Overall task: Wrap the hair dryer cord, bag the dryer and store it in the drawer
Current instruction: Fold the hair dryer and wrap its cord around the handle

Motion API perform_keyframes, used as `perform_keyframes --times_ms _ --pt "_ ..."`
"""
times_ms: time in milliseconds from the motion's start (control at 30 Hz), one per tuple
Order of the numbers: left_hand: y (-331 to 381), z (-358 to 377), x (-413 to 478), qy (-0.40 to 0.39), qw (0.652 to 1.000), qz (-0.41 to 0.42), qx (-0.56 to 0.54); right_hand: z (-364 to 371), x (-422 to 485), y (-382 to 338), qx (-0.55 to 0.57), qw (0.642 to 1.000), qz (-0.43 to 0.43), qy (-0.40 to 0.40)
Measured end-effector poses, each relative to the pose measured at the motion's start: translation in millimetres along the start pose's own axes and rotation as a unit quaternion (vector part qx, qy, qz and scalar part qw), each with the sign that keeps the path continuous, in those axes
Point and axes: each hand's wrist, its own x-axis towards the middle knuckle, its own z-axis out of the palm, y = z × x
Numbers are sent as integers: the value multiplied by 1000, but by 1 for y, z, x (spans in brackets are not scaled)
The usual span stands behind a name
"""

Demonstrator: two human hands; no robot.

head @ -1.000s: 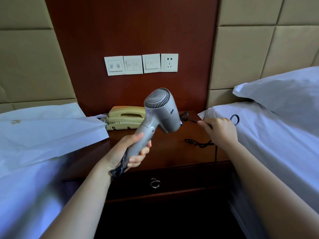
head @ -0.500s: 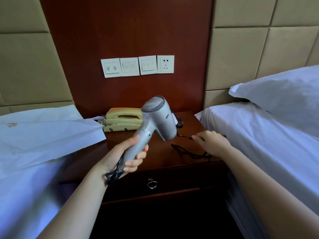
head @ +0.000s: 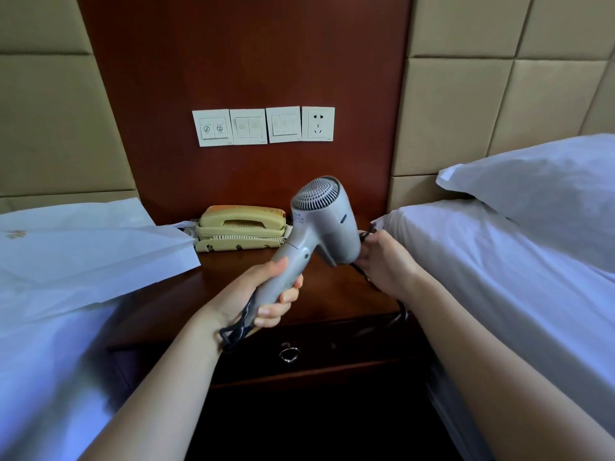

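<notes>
The left hand [head: 263, 291] holds the hair dryer [head: 319, 224] by its handle, grip closed round it, above the front half of the surface [head: 332, 297]. The right hand [head: 387, 264], just beside the nozzle, has its grip pinched on the cord [head: 238, 327], which trails slack over the front right edge. To wrap well, the person should draw that slack taut and lay even turns round the handle. The bag [head: 86, 254] lies on the bed beyond the surface's left edge. The drawer [head: 349, 357] is closed.
</notes>
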Motion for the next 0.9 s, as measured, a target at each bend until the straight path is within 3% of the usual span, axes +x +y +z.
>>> perform_keyframes --times_ms 67,267,500,667,767,900 --pt "0 -2 -2 5 1000 14 9 10 -2 -5 -29 999 -9 13" --pt "-1 -7 -10 79 990 58 101 15 2 -10 -125 975 -106 150" --pt "3 1 -9 248 925 72 277 19 5 -11 -228 936 -193 187" --pt "4 -1 -8 332 910 142 204 16 -1 -17 -314 908 -198 194" --pt "11 -9 -10 373 911 156 86 19 -1 -14 -417 872 -196 167" --pt "14 -22 -18 415 895 150 65 22 1 -4 -519 821 -190 143"
